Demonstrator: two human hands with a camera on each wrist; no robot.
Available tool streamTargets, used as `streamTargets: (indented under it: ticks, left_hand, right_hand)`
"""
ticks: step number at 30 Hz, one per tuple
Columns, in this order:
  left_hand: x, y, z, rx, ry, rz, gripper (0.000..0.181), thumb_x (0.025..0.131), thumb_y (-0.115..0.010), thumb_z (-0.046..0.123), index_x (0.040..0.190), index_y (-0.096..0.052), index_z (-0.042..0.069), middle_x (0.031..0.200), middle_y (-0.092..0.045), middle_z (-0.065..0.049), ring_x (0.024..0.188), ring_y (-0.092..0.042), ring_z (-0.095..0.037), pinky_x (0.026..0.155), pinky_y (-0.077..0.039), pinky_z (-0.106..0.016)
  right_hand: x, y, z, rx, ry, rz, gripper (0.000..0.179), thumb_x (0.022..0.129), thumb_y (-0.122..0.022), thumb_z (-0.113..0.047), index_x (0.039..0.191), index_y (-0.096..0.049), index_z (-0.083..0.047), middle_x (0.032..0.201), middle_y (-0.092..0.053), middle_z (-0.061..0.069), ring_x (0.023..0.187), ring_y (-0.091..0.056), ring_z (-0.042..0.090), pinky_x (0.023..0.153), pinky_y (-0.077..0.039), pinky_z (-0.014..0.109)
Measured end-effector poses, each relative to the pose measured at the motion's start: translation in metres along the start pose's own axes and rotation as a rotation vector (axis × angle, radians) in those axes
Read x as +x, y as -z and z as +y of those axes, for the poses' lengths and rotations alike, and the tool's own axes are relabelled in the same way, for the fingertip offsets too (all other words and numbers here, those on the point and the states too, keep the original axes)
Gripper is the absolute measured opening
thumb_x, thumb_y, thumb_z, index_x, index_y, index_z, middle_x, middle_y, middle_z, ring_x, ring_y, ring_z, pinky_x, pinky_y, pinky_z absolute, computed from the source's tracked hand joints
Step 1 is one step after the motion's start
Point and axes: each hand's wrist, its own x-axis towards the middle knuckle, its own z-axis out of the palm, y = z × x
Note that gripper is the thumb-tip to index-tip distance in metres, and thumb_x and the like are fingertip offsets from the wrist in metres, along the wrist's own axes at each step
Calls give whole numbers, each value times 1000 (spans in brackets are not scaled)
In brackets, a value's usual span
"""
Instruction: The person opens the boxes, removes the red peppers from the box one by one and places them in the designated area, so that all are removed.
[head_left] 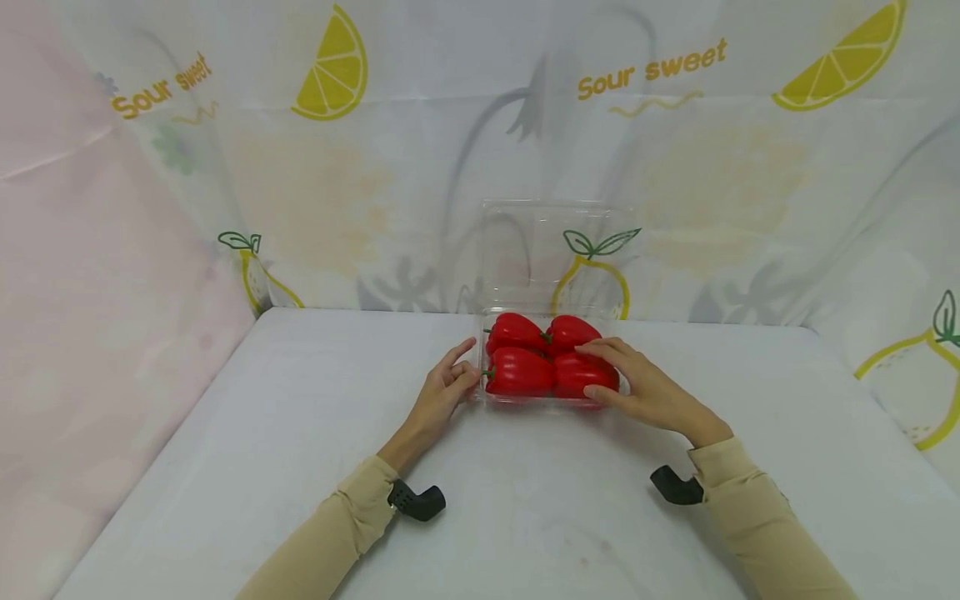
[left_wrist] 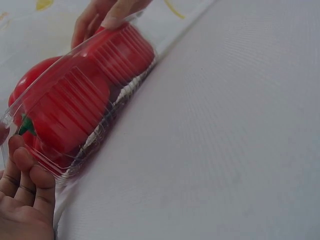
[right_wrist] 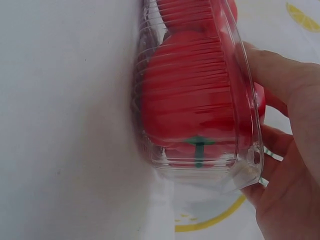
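A clear plastic clamshell box [head_left: 551, 401] stands near the back edge of the table, its lid [head_left: 525, 250] raised behind it. Several red bell peppers with green stems lie inside in two rows. My right hand [head_left: 651, 390] holds the front right bell pepper [head_left: 573, 375], thumb on its near side and fingers over its top. At the box's left wall, my left hand [head_left: 441, 392] grips the edge with curled fingers, its index finger pointing up. The left wrist view shows those fingertips [left_wrist: 42, 177] right at the box's corner, beside the front left pepper [left_wrist: 70, 105].
The table [head_left: 315, 417] is covered in white. Behind it hangs a pale cloth [head_left: 420, 167] with lemon prints and lettering. A black wrist mount [head_left: 423, 502] sits on the left sleeve, and another mount [head_left: 675, 486] on the right.
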Motion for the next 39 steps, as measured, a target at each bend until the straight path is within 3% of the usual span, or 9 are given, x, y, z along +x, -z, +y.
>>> streamTargets:
  ticks: [11,22,30,39]
  left_hand:
    - [1,0,-3,27,1,20,54,95,-51,9,145,-33,12,78,-52,4,69,-47,-5,64,-41,-18]
    - [0,-1,-2,25,26,23,55,94,-53,10,145,-32,17,79,-53,3,71,-47,-6,66,-42,-19]
    - [0,0,-1,21,31,15,54,95,-51,12,145,-32,17,80,-53,4,73,-47,-6,65,-42,-18]
    - [1,1,-2,31,31,10,56,95,-52,9,146,-31,15,82,-54,1,72,-48,-8,67,-43,-19]
  right_hand:
    - [1,-3,5,21,44,28,53,87,-66,-33,134,-45,-21,134,-45,0,124,-42,21,95,-48,48]
    - [1,-5,9,79,52,64,52,86,-68,-28,132,-48,-19,133,-48,0,127,-41,21,101,-42,51]
    - [-1,0,13,90,-17,21,60,83,-70,-38,135,-44,-24,133,-46,-3,127,-40,20,101,-42,52]
    - [-2,0,15,112,38,54,53,83,-71,-30,131,-49,-21,129,-49,-6,124,-43,14,101,-43,47]
